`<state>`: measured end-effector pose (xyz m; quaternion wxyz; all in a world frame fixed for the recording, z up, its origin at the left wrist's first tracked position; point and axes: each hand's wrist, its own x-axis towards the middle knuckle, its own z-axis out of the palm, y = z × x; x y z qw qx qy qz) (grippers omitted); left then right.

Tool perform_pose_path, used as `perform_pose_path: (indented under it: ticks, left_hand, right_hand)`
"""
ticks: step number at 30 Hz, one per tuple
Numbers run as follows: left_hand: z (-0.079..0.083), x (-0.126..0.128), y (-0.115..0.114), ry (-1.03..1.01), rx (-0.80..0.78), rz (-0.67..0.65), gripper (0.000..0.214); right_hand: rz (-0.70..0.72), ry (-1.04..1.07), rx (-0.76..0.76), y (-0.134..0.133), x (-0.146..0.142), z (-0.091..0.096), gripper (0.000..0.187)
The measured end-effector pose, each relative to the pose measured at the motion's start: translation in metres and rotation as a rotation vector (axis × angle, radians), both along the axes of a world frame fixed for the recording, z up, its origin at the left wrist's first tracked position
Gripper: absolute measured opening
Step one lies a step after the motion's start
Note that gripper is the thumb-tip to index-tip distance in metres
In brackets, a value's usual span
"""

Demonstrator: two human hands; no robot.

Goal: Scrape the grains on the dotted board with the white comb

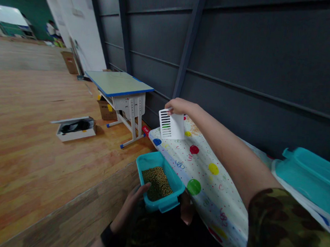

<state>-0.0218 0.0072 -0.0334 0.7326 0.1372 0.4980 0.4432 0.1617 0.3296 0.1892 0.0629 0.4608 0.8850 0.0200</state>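
My right hand (pixel 179 105) is stretched out over the far end of a table and pinches the top of a white slotted scoop (pixel 171 126), which hangs upright with a few green bits in its slots. My left hand (pixel 135 198) grips the near left wall of a teal plastic tub (pixel 175 180) filled with small brownish-green beans (pixel 157 183). The tub is held beside the table's edge, over my lap. The table wears a white cloth with coloured dots (pixel 207 171).
A teal lid (pixel 310 179) lies on the table at the right. A dark panelled wall runs behind it. On the wooden floor to the left stand a blue-edged desk (pixel 118 83), an open white box (pixel 75 129) and cardboard boxes.
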Motion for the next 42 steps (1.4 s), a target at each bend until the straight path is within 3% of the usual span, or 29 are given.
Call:
perform_pose_path:
  ticks: [4,9,13,16,19,22,25,28,33,42]
  left_hand:
    - [-0.003,-0.001,-0.001,0.05,-0.018,0.024,0.054]
    - [0.006,-0.002,-0.005,0.043,-0.001,0.008,0.056]
    - [0.012,0.0,-0.006,0.021,0.037,0.003,0.059]
    - [0.013,0.001,-0.007,0.021,0.051,0.0,0.06]
    - [0.009,0.0,-0.009,0.029,0.058,-0.002,0.064]
    - [0.001,-0.001,-0.008,0.054,0.058,-0.012,0.071]
    - [-0.006,-0.001,-0.007,0.091,0.06,-0.028,0.075]
    - [-0.01,-0.002,-0.009,0.123,0.094,-0.065,0.071]
    - [-0.012,-0.001,-0.016,0.113,0.136,-0.065,0.068]
    - [-0.013,0.005,-0.016,0.131,0.08,-0.084,0.034]
  right_hand:
    - [0.0,0.025,0.025,0.0,-0.002,0.001,0.027]
    - [-0.011,0.05,0.049,-0.014,0.001,0.015,0.024]
    - [-0.025,0.139,0.16,-0.041,0.031,0.037,0.023]
    - [-0.126,0.251,0.325,-0.073,0.07,0.04,0.022]
    - [-0.303,0.363,0.448,-0.111,0.115,0.017,0.015]
    - [-0.491,0.487,0.494,-0.147,0.15,-0.026,0.01]
    - [-0.62,0.649,0.488,-0.169,0.169,-0.069,0.013]
    - [-0.763,0.822,0.52,-0.175,0.176,-0.099,0.014]
    - [-0.846,0.98,0.534,-0.165,0.177,-0.125,0.002]
    - [-0.746,0.871,0.42,-0.163,0.167,-0.146,0.025]
